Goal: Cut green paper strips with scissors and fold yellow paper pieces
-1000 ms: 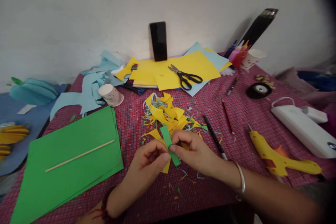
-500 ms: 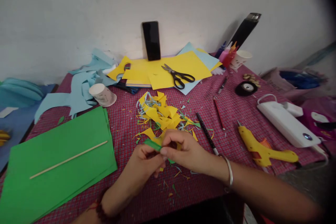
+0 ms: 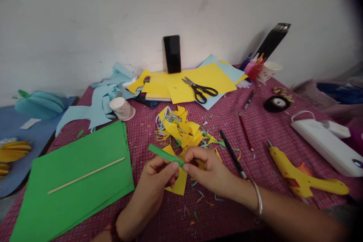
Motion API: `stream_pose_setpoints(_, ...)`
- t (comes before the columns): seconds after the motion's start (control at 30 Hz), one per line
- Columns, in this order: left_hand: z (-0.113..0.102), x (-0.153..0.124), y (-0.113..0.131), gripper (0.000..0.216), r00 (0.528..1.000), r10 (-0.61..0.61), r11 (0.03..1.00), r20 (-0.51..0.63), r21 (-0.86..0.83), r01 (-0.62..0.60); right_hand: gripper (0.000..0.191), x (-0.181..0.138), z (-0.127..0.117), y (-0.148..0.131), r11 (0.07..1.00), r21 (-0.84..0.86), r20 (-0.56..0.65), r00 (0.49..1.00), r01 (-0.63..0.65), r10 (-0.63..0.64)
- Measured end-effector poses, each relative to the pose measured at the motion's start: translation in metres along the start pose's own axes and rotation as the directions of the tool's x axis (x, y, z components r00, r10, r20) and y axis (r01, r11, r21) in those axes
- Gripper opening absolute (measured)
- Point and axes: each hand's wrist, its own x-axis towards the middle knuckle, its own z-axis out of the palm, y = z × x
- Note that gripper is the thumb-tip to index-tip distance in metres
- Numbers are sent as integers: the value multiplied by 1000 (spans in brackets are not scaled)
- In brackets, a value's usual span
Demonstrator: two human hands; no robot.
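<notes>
A narrow green paper strip (image 3: 162,153) is pinched between both of my hands above the table. My left hand (image 3: 159,176) grips it near its middle, the free end sticking out to the upper left. Thumb and forefinger of my right hand (image 3: 208,166) close on its right end, which the fingers partly hide. Under my hands lies a yellow paper piece (image 3: 178,184). Just beyond them is a heap of yellow, blue and green paper scraps (image 3: 181,126).
Green sheets (image 3: 76,159) bearing a wooden stick (image 3: 86,175) lie left. Black-handled scissors (image 3: 200,90) rest on yellow paper behind, near a leaning phone (image 3: 172,53) and a paper cup (image 3: 121,108). To the right are a marker (image 3: 233,154), a yellow glue gun (image 3: 303,172) and a white power bank (image 3: 326,143).
The view has shifted left, so things on the table appear farther right and lower. More of the green strip now shows beyond my left fingers, and the yellow piece below is more visible.
</notes>
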Motion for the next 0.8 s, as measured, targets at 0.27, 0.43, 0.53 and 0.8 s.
stream_pose_setpoints(0.27,-11,-1,-7,12,989,112,957,96,256,-133,9,1,1,0,997,65,-14,999,-47,48)
stream_pose_setpoints(0.43,-15,-4,11,17,818,448,636,360,515,-575,25,2,-9,8,865,472,152,982,-171,111)
stream_pose_setpoints(0.53,-19,1,18,14,813,460,652,356,486,-582,33,2,-16,8,806,545,334,942,-230,43)
stream_pose_setpoints(0.8,-14,13,15,32,920,-68,920,386,382,-92,6,4,-14,-3,977,-209,225,974,38,10)
